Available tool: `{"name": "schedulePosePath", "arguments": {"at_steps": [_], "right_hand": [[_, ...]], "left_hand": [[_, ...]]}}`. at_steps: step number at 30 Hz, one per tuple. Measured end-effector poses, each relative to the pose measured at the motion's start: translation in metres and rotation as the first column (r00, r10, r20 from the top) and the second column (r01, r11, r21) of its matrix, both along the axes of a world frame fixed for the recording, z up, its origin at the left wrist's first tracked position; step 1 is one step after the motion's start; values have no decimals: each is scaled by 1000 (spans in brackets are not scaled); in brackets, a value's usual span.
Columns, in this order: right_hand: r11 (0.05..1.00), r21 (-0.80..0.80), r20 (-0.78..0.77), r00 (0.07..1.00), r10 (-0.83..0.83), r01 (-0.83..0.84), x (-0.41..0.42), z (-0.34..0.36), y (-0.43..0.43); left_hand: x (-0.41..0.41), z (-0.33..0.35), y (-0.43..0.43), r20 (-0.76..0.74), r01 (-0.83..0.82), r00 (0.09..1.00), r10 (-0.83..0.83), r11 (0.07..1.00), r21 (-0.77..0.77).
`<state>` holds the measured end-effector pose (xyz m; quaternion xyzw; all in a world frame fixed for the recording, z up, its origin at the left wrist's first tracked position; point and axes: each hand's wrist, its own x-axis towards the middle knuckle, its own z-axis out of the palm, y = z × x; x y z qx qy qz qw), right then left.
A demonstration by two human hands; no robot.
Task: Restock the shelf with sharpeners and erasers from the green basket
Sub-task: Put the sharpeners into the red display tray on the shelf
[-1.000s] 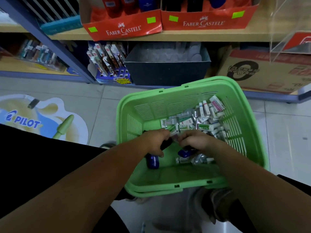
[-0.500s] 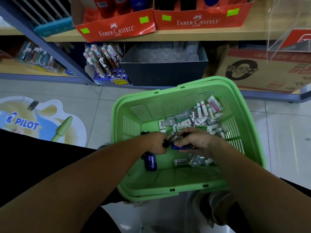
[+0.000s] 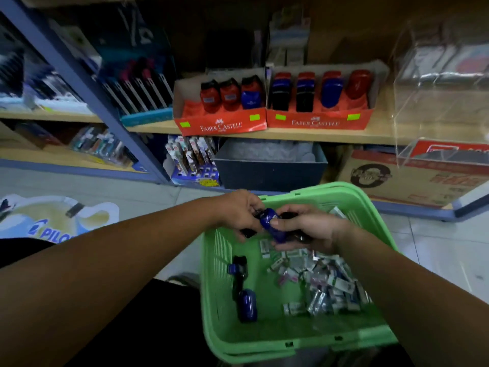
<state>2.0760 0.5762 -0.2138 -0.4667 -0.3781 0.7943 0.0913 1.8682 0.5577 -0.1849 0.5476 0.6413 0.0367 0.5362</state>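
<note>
While the left grip pinches a black sharpener, the right grip clasps a blue sharpener.

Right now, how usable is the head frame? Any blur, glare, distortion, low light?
Head view: dim, colours muted. Head view: motion blur smears the erasers in the green basket and the top-left shelf goods; the blue sharpener gripped by left hand and right hand reads sharper. Head view: wide-angle distortion leans the blue shelf post, pale glare on the clear acrylic box.
</note>
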Motion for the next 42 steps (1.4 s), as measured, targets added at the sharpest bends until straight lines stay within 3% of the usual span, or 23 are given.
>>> {"name": "schedulePosePath", "arguments": {"at_steps": [4, 7, 12, 18, 23, 26, 32, 42], "right_hand": [[952, 265, 189, 976, 105, -154, 1, 68, 37], [885, 431, 306, 951, 42, -178, 8, 121, 62], [839, 522, 375, 925, -65, -152, 28, 183, 95], [750, 644, 248, 887, -390, 149, 53, 176, 115], [707, 663, 166, 873, -459, 246, 62, 181, 131], [690, 681, 156, 871, -465, 246, 72, 179, 136], [665, 661, 80, 849, -523, 347, 91, 172, 145], [637, 636, -6, 828, -560, 436, 85, 171, 147]], "left_hand": [[-11, 52, 16, 97, -60, 994, 47, 989, 136], [-4, 90, 32, 201, -133, 976, 87, 963, 233], [21, 122, 57, 261, -242, 954, 145, 887, 394], [32, 116, 93, 231, -327, 944, 235, 758, 565], [65, 127, 134, 227, -307, 952, 208, 702, 642], [77, 127, 155, 160, -232, 973, 168, 669, 706], [87, 122, 176, -140, 85, 990, 34, 644, 760], [91, 131, 183, -246, 207, 969, -31, 644, 736]]}}
